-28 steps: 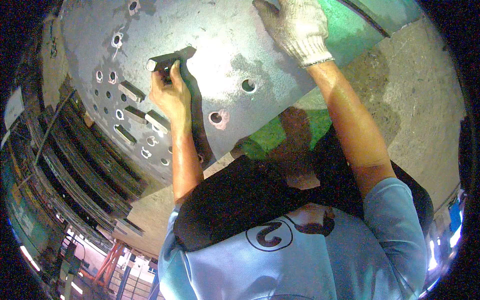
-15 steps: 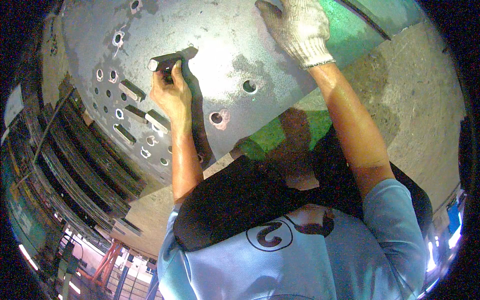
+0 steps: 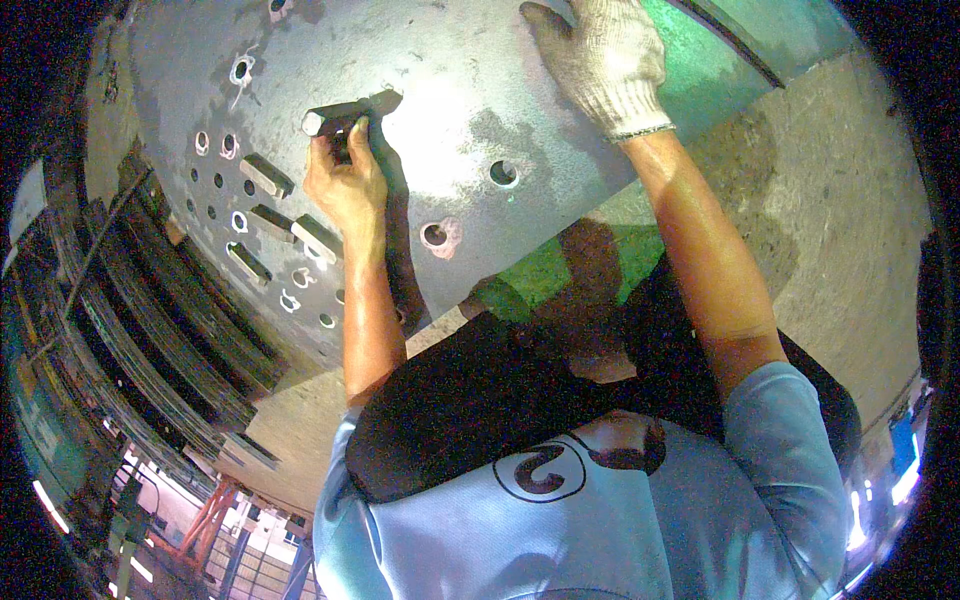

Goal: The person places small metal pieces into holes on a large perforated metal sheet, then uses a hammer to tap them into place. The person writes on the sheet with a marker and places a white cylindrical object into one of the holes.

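My bare left hand [image 3: 345,185] is closed round a short dark round bar [image 3: 340,119] with a pale end face. The bar is over the steel plate [image 3: 560,120], and its dark shadow falls to the right. My right hand [image 3: 608,65], in a white knitted glove, is at the plate's upper right part. Its thumb is stretched out to the left, apart from the palm. The other fingers run past the top edge of the picture, so their tips are hidden.
Several drilled holes, some ringed with chalky marks, and several small rectangular metal blocks [image 3: 266,176] are on the plate's left side. A dark strip [image 3: 725,40] crosses its green-lit corner. Stacked dark curved beams [image 3: 170,310] stand at left; concrete floor [image 3: 830,220] extends right.
The view has shifted slightly. My left hand keeps its hold on the round bar, and my right hand stays nearly where it was on the plate.
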Demonstrator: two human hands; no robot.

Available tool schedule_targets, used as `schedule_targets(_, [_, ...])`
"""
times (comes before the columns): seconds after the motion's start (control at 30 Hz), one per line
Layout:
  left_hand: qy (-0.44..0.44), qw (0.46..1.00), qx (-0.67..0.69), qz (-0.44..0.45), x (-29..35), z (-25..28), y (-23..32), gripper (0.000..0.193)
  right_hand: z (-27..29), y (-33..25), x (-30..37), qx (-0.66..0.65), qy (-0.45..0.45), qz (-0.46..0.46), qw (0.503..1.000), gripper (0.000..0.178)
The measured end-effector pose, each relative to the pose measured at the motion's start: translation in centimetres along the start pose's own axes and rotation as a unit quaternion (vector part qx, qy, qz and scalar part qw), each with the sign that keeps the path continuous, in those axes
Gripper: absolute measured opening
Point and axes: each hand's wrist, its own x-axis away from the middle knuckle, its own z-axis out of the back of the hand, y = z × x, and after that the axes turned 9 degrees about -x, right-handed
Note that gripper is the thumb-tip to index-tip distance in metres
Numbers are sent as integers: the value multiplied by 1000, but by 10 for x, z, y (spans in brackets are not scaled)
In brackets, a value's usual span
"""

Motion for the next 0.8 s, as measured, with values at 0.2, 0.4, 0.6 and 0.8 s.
schedule_targets(0.2, [-17, 1000, -2, 16, -1, 1, 0, 17, 2, -3, 1, -4, 0, -11, 1000, 33])
schedule_targets(0.4, [-33, 999, -22, 28, -1, 2, -2, 22, -1, 0, 2, 6, 14, 5, 1000, 33])
schedule_targets(0.6, [-23, 999, -7, 36, -1, 1, 1, 16, -5, 5, 4, 7, 41, 40, 998, 32])
schedule_targets(0.8, [-10, 1000, 2, 13, -1, 0, -2, 16, -4, 6, 5, -3, 39, 54, 998, 31])
